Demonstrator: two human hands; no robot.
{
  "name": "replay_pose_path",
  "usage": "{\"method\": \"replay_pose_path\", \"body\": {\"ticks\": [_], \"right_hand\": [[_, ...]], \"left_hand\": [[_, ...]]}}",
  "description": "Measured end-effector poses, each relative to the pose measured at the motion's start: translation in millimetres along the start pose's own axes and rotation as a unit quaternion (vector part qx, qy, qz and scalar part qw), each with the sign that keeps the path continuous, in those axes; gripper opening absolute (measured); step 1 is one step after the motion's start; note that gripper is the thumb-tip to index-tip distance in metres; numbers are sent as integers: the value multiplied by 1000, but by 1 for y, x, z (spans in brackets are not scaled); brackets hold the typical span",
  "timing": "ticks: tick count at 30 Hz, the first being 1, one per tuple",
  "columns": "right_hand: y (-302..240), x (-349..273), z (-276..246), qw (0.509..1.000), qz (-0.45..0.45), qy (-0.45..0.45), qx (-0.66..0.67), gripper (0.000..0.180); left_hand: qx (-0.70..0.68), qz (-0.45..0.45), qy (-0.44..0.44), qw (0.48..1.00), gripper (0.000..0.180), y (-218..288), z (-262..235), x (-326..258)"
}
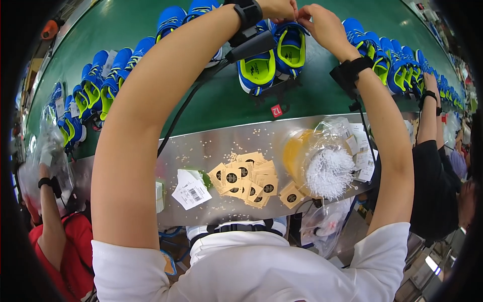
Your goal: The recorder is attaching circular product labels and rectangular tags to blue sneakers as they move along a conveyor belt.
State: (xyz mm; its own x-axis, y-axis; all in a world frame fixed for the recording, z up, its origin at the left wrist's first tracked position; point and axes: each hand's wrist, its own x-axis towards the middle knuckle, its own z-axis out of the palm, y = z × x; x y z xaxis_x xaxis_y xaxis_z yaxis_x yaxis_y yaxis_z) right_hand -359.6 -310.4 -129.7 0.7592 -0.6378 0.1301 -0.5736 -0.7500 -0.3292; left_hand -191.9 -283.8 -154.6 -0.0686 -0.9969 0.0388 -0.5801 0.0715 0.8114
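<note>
i see both arms stretched forward over the green conveyor belt (221,95), meeting at the top of the frame. the left hand (278,8) and the right hand (322,22) sit close together above a blue shoe (289,46) with a lime-yellow lining, fingertips pinched at something small at its far end; what they pinch is too small for me to tell. that shoe lies on the belt just beside its twin (256,70), sole down, opening toward me. each wrist wears a black strap with a cable running back.

nearer me, on the metal shelf (201,151), a loose pile of tan paper tags (246,180) lies beside white labels (190,190) and a clear bag of white plastic fasteners (329,171). more blue shoes line the belt to both sides. other people's arms show at the left and right edges.
</note>
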Motion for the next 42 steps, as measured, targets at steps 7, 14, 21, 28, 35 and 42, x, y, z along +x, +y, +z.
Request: {"method": "replay_pose_path", "body": {"ticks": [7,14,21,28,35,42], "right_hand": [[20,2,-4,884,143,41,443,16],[20,-8,-18,760,150,-81,628,33],[11,-11,-27,781,127,-100,603,34],[1,-6,-21,830,88,-62,547,22],[-1,1,-10,886,116,-55,445,27],[0,8,-5,929,30,-52,365,32]], "left_hand": [[-211,-27,68,975,14,-4,-1,-24],[-565,-43,31,824,11,-16,8,-51],[-486,-75,83,867,16,-10,7,-54],[-500,-72,76,860,20,-9,2,-61],[-449,-35,100,887,34,-14,9,-54],[-428,-18,42,903,44,-15,0,-60]]}}
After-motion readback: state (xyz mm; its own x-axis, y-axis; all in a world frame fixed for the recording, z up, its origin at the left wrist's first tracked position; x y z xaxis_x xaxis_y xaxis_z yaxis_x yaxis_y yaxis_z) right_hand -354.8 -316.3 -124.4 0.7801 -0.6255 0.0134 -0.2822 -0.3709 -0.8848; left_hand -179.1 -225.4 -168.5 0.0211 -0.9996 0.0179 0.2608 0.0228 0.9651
